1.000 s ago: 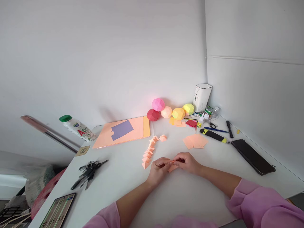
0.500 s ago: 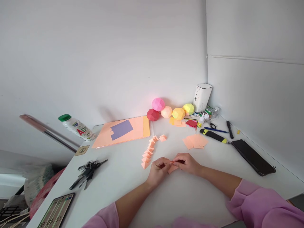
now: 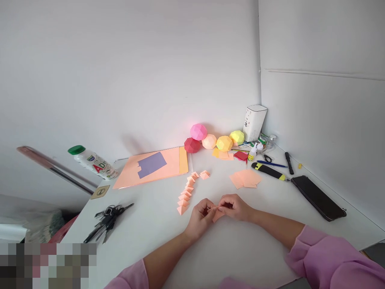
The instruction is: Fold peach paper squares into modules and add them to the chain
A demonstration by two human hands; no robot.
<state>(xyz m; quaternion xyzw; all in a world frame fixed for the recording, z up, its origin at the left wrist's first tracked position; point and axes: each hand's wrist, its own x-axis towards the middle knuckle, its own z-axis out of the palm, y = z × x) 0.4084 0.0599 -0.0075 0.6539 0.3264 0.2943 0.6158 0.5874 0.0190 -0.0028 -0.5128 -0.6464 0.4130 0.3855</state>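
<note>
Between my two hands is a small peach paper piece, partly hidden by the fingers. My left hand pinches its left side, and my right hand pinches its upper right edge. Left of the hands, several folded peach paper pieces stand in a slanting row, with another folded piece just right of the row's top. Flat peach paper pieces lie overlapping behind my right hand.
Faceted paper balls line the wall. Peach sheets with a purple piece, a bottle and keys are left. A cutter, glue bottle and black phone-like object are right.
The view has shifted slightly. Both hands still hold the paper, whose edge between the fingers now looks more raised. The lower-left corner is now covered by a pixelated patch.
</note>
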